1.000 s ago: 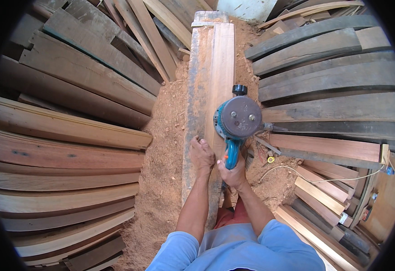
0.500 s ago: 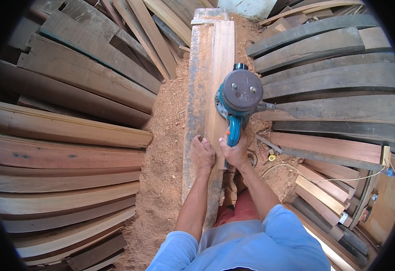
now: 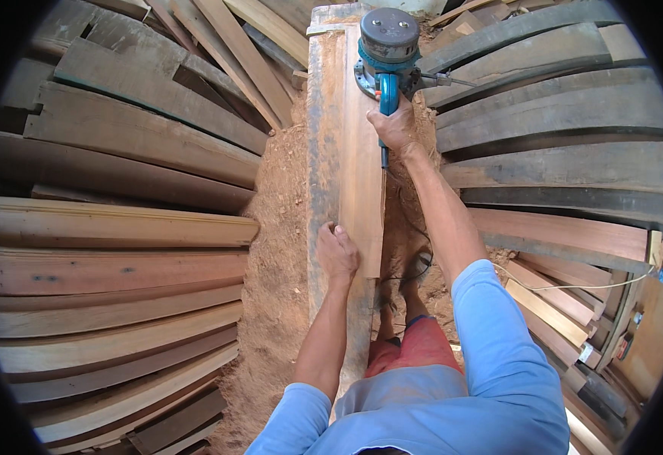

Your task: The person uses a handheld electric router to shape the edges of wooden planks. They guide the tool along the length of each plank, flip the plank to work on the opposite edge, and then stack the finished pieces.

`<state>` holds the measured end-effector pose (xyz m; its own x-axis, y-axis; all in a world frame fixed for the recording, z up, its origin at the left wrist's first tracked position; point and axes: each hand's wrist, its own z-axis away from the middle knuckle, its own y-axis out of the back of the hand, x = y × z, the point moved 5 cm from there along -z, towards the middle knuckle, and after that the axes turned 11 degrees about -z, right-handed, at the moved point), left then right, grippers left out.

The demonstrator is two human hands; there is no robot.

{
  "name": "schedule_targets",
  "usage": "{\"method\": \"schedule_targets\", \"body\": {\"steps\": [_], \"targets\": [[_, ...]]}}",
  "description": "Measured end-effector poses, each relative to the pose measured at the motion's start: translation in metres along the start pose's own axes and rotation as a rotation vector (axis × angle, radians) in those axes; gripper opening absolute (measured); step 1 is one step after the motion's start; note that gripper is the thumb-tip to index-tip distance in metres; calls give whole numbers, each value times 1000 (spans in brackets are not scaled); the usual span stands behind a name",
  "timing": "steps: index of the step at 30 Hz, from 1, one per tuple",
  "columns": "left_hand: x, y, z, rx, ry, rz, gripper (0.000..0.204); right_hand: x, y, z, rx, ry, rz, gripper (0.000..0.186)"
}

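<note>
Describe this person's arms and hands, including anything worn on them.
The left hand and right hand are ungloved, with no ring or watch that I can make out. Both forearms are bare. The light blue sleeves are short, ending near the elbows, and look plain, with soft creases in the fabric.

From my end, the right hand point(image 3: 396, 126) covers part of the handle point(image 3: 387, 92), and I can't see where its fingertips close. Ahead of that hand, the power tool point(image 3: 389, 38) hides its underside and part of the plank point(image 3: 361, 182). The left hand point(image 3: 336, 254) tucks most of its fingertips out of sight, so I can't tell what they touch. Left of it, stacked boards point(image 3: 111, 221) run off into the lens's dark edge.
</note>
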<state>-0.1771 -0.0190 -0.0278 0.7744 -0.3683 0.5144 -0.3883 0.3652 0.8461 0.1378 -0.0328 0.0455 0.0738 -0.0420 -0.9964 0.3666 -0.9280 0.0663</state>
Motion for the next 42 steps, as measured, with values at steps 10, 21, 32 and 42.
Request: {"method": "schedule_targets", "body": {"steps": [10,21,32,42], "targets": [[-4,-1,2,11,20,30,44,-14,14,146,-18,-11,-11,32],[-69,15,31,-125,-493,0,63,-34,48,409,-118,-328,-136,20],[-76,21,54,-81,-660,-328,80,-35,27,425,-158,-224,-112,35],[-75,23,53,-70,-657,-317,78,-22,21,395,-176,-293,-138,42]]}}
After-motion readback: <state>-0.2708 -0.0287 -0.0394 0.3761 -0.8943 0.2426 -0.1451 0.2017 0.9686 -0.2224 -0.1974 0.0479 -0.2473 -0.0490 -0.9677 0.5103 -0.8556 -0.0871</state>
